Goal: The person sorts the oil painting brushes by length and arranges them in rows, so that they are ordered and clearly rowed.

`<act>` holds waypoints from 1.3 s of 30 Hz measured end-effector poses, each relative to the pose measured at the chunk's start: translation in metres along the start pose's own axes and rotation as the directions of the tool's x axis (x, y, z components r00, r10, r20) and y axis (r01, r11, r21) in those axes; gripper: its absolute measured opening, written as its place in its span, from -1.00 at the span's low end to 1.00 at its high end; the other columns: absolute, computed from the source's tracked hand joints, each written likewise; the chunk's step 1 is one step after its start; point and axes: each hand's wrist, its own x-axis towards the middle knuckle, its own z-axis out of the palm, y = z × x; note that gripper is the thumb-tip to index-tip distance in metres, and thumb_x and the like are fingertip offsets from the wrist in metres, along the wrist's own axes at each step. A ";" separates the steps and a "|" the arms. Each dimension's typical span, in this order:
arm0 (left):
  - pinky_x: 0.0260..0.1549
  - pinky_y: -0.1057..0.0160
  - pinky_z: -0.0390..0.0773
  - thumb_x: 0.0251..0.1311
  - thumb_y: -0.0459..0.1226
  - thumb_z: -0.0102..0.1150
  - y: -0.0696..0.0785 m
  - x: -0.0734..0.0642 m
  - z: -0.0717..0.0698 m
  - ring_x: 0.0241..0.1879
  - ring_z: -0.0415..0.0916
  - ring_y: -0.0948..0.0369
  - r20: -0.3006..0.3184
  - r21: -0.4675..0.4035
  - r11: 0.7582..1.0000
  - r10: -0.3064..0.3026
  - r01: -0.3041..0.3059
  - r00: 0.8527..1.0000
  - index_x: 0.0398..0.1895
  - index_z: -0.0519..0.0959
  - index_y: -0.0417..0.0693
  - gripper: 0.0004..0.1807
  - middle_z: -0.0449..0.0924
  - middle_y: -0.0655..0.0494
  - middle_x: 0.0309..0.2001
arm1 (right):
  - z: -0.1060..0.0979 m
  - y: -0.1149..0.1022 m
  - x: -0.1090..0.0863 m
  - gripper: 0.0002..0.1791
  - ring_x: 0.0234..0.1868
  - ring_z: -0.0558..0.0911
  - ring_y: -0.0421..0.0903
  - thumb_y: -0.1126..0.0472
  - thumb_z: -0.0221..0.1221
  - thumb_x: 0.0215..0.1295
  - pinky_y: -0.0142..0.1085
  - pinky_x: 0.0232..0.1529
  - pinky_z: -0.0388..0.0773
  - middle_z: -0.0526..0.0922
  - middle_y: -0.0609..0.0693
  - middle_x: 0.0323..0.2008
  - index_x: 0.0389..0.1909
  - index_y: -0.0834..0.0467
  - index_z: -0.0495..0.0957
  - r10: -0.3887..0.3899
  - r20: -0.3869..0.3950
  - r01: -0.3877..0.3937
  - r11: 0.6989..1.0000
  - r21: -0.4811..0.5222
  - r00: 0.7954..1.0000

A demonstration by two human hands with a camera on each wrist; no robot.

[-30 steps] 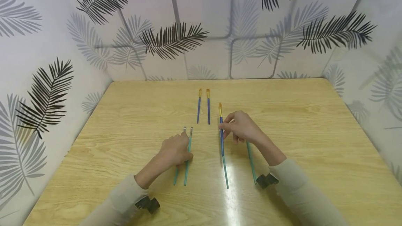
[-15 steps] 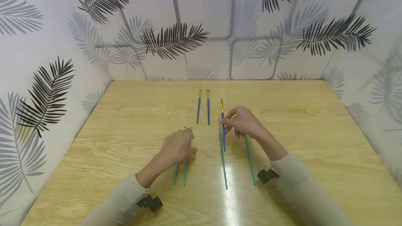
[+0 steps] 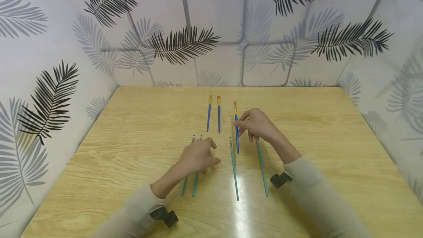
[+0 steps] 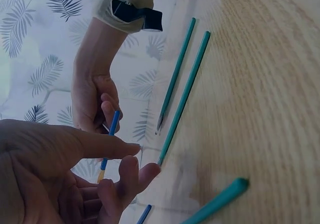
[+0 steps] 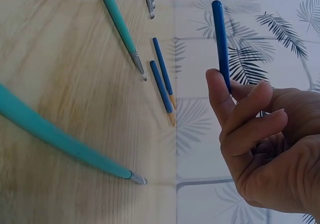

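My right hand (image 3: 257, 124) pinches a blue-handled paintbrush (image 3: 237, 142) between thumb and fingers, its tan bristles pointing away from me. In the right wrist view, the handle of this blue brush (image 5: 221, 39) sticks out from the fingertips, above the table. My left hand (image 3: 198, 156) hovers over two green paintbrushes (image 3: 195, 186), partly covering them. Its thumb and fingers are loosely bent with nothing between them, as the left hand (image 4: 75, 169) in the left wrist view also shows. Between the hands lies another green paintbrush (image 3: 235, 175); one more green brush (image 3: 262, 168) lies beneath the right hand.
Two more blue paintbrushes (image 3: 219, 118) lie side by side farther back on the wooden table (image 3: 148, 120). A wall with a leaf pattern (image 3: 224, 61) rises behind the table's back edge. Each sleeve carries a small dark wrist device (image 3: 281, 180).
The right hand has moved away from me and slightly right, carrying the blue paintbrush off the green one below it. My left hand has shifted right, its fingers spreading.
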 end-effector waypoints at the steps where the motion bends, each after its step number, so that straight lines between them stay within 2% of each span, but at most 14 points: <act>1: -0.69 0.36 0.49 0.29 -0.23 0.39 0.001 0.000 0.001 -0.70 0.64 0.20 0.009 -0.008 1.000 -0.004 0.004 1.000 0.21 0.52 -0.34 -0.48 0.77 0.06 -0.42 | -0.001 0.000 0.001 -0.66 -0.82 0.48 -0.15 0.14 0.24 0.50 -0.42 -0.81 0.32 0.79 0.24 -0.38 -0.02 0.38 0.60 -0.003 0.000 0.003 1.000 0.001 1.000; 5: -0.71 0.38 0.43 0.29 -0.22 0.38 0.004 0.000 0.004 -0.71 0.63 0.20 0.036 -0.031 0.999 -0.014 0.015 0.999 0.24 0.50 -0.35 -0.45 0.73 0.14 -0.50 | -0.003 0.002 0.005 -0.66 -0.82 0.48 -0.14 0.15 0.25 0.48 -0.43 -0.80 0.30 0.79 0.27 -0.37 -0.02 0.39 0.60 -0.003 -0.010 0.003 1.000 0.013 1.000; 9: -0.75 0.38 0.44 0.25 -0.21 0.39 0.005 0.000 0.009 -0.75 0.60 0.23 0.020 -0.036 0.999 -0.011 0.012 1.000 0.22 0.51 -0.37 -0.44 0.72 0.16 -0.54 | -0.004 0.002 0.012 -0.67 -0.82 0.48 -0.16 0.16 0.27 0.47 -0.43 -0.79 0.33 0.78 0.30 -0.36 -0.05 0.39 0.62 0.003 -0.027 -0.002 1.000 0.008 1.000; 16: -0.72 0.35 0.43 0.21 -0.12 0.43 0.011 0.005 0.021 -0.78 0.56 0.28 0.010 0.048 0.999 -0.019 0.018 1.000 0.14 0.58 -0.35 -0.44 0.59 0.25 -0.69 | -0.003 0.005 0.016 -0.68 -0.83 0.47 -0.18 0.16 0.29 0.45 -0.40 -0.79 0.35 0.78 0.33 -0.36 -0.06 0.39 0.64 -0.005 -0.044 0.006 1.000 0.015 0.999; 19: -0.77 0.39 0.30 0.19 -0.12 0.45 0.013 0.008 0.025 -0.82 0.49 0.29 0.012 0.069 0.998 0.001 -0.002 1.000 -0.13 0.64 -0.29 -0.60 0.52 0.22 -0.78 | -0.003 0.004 0.017 -0.69 -0.83 0.49 -0.16 0.17 0.29 0.45 -0.41 -0.79 0.34 0.78 0.33 -0.36 -0.06 0.39 0.64 0.000 -0.048 0.001 1.000 0.018 0.999; 22: -0.79 0.42 0.22 0.17 -0.13 0.47 0.016 0.010 0.028 -0.83 0.46 0.31 0.011 0.067 0.998 0.012 -0.012 1.000 -0.40 0.59 -0.16 -0.70 0.49 0.22 -0.83 | -0.003 0.004 0.019 -0.71 -0.83 0.49 -0.15 0.18 0.29 0.45 -0.43 -0.80 0.32 0.77 0.35 -0.35 -0.08 0.38 0.65 0.005 -0.056 -0.003 1.000 0.027 0.998; 26: -0.80 0.44 0.22 0.15 -0.11 0.50 0.024 0.011 0.032 -0.83 0.49 0.30 0.014 0.082 0.997 -0.002 0.000 1.000 -0.62 0.50 -0.04 -0.62 0.49 0.22 -0.83 | -0.004 0.006 0.023 -0.72 -0.82 0.50 -0.13 0.16 0.29 0.45 -0.40 -0.81 0.36 0.78 0.34 -0.35 -0.12 0.35 0.68 0.006 -0.064 -0.005 1.000 0.020 0.998; 29: -0.80 0.44 0.23 0.15 -0.09 0.52 0.029 0.014 0.036 -0.84 0.47 0.31 0.032 0.113 0.994 -0.004 0.001 0.999 -0.71 0.51 -0.04 -0.56 0.47 0.21 -0.86 | -0.004 0.007 0.026 -0.72 -0.81 0.52 -0.11 0.14 0.29 0.45 -0.36 -0.79 0.40 0.78 0.31 -0.37 -0.14 0.34 0.70 0.009 -0.077 -0.009 1.000 0.004 0.997; 33: -0.78 0.41 0.34 0.15 -0.10 0.53 0.033 0.018 0.043 -0.84 0.45 0.32 0.032 0.131 0.991 -0.004 -0.001 0.999 -0.50 0.58 -0.16 -0.63 0.46 0.20 -0.85 | -0.005 0.009 0.030 -0.72 -0.81 0.52 -0.14 0.15 0.28 0.46 -0.36 -0.77 0.41 0.78 0.30 -0.38 -0.14 0.35 0.70 0.008 -0.095 -0.010 1.000 -0.016 0.995; 36: -0.77 0.38 0.38 0.15 -0.14 0.54 0.034 0.021 0.045 -0.83 0.46 0.30 0.017 0.133 0.991 -0.010 0.007 1.000 -0.32 0.55 -0.21 -0.62 0.49 0.16 -0.79 | -0.004 0.011 0.034 -0.72 -0.82 0.50 -0.19 0.16 0.27 0.46 -0.36 -0.77 0.41 0.78 0.30 -0.37 -0.13 0.36 0.69 0.005 -0.104 -0.007 1.000 -0.016 0.995; 39: -0.76 0.37 0.40 0.14 -0.15 0.54 0.034 0.022 0.046 -0.82 0.47 0.28 0.005 0.148 0.989 -0.009 0.008 1.000 -0.34 0.55 -0.21 -0.63 0.51 0.13 -0.71 | -0.003 0.011 0.036 -0.72 -0.83 0.49 -0.19 0.16 0.28 0.45 -0.37 -0.77 0.40 0.78 0.31 -0.37 -0.13 0.36 0.70 0.009 -0.111 -0.009 1.000 -0.004 0.994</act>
